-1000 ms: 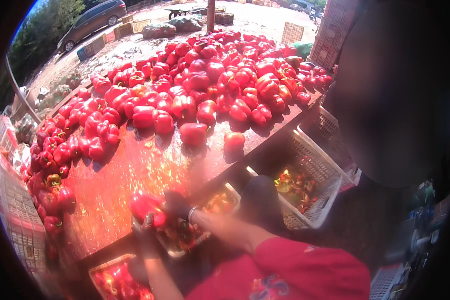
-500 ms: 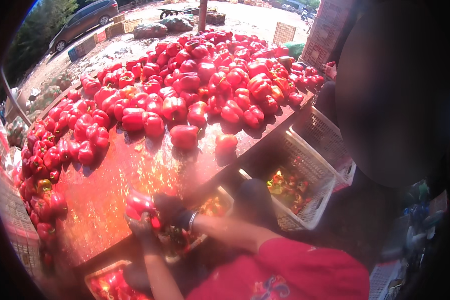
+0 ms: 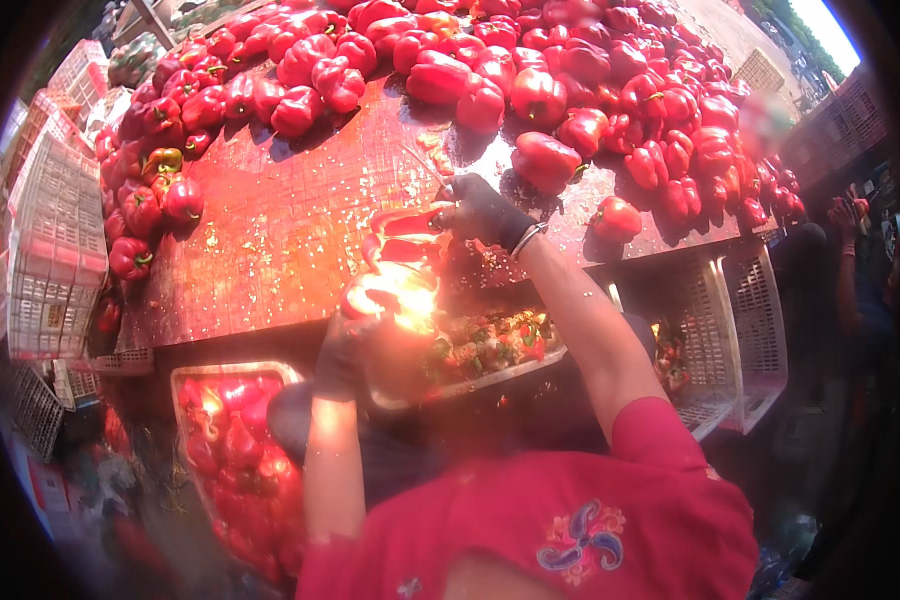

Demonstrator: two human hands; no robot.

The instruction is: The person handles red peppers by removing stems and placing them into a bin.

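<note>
A red bell pepper is split open between my hands, over the table's near edge. My left hand (image 3: 342,352), in a dark glove, is closed on the nearer pepper half (image 3: 365,298), partly washed out by glare. My right hand (image 3: 485,212), also gloved and with a bracelet at the wrist, grips the farther pepper half (image 3: 405,240) at its side. A thin blade, seemingly a knife (image 3: 422,165), sticks out from the right fingers toward the far left; its handle is hidden in the hand. Pale seeds dot the wet table (image 3: 260,235).
Whole red bell peppers (image 3: 540,98) are heaped along the table's far and left sides. Below the near edge stand a crate of pepper scraps (image 3: 470,385) and a crate of red peppers (image 3: 182,400). Empty-looking crates (image 3: 55,250) are stacked left. Another person's hand (image 3: 848,212) shows at right.
The pepper, whole-looking between both hands before, is now in two opened halves. My right hand has moved up and away from the left. The view has swung, shifting the table.
</note>
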